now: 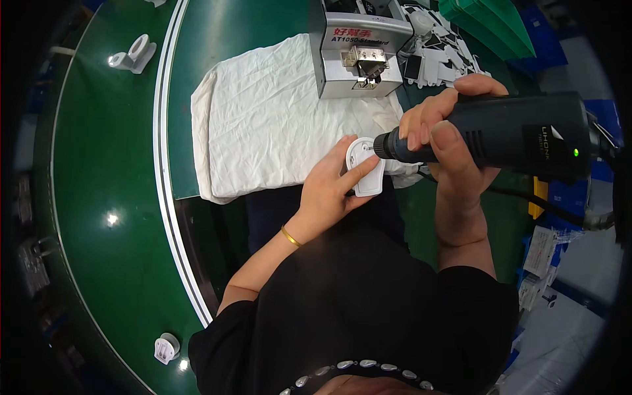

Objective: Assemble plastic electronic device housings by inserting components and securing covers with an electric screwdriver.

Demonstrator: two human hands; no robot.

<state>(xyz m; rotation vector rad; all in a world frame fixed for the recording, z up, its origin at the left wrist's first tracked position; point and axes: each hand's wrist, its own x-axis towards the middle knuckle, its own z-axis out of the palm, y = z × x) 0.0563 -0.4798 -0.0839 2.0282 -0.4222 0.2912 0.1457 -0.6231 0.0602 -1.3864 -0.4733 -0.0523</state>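
A grey machine (332, 76) stands at the white cloth's (263, 125) far edge, green crate (490, 26) far right. The left grip (326, 187) clasps a white, round-ended part (370, 185); the right grip (453, 138) wraps a black screwdriver (517, 131).

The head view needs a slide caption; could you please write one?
Right hand holds a black electric screwdriver to a white plastic part in the left hand.

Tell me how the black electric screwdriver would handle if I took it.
The black electric screwdriver probably feels rigid, given its hard-looking casing. Its thick rear body suggests it may be back-heavy, and the cable behind it might tug.
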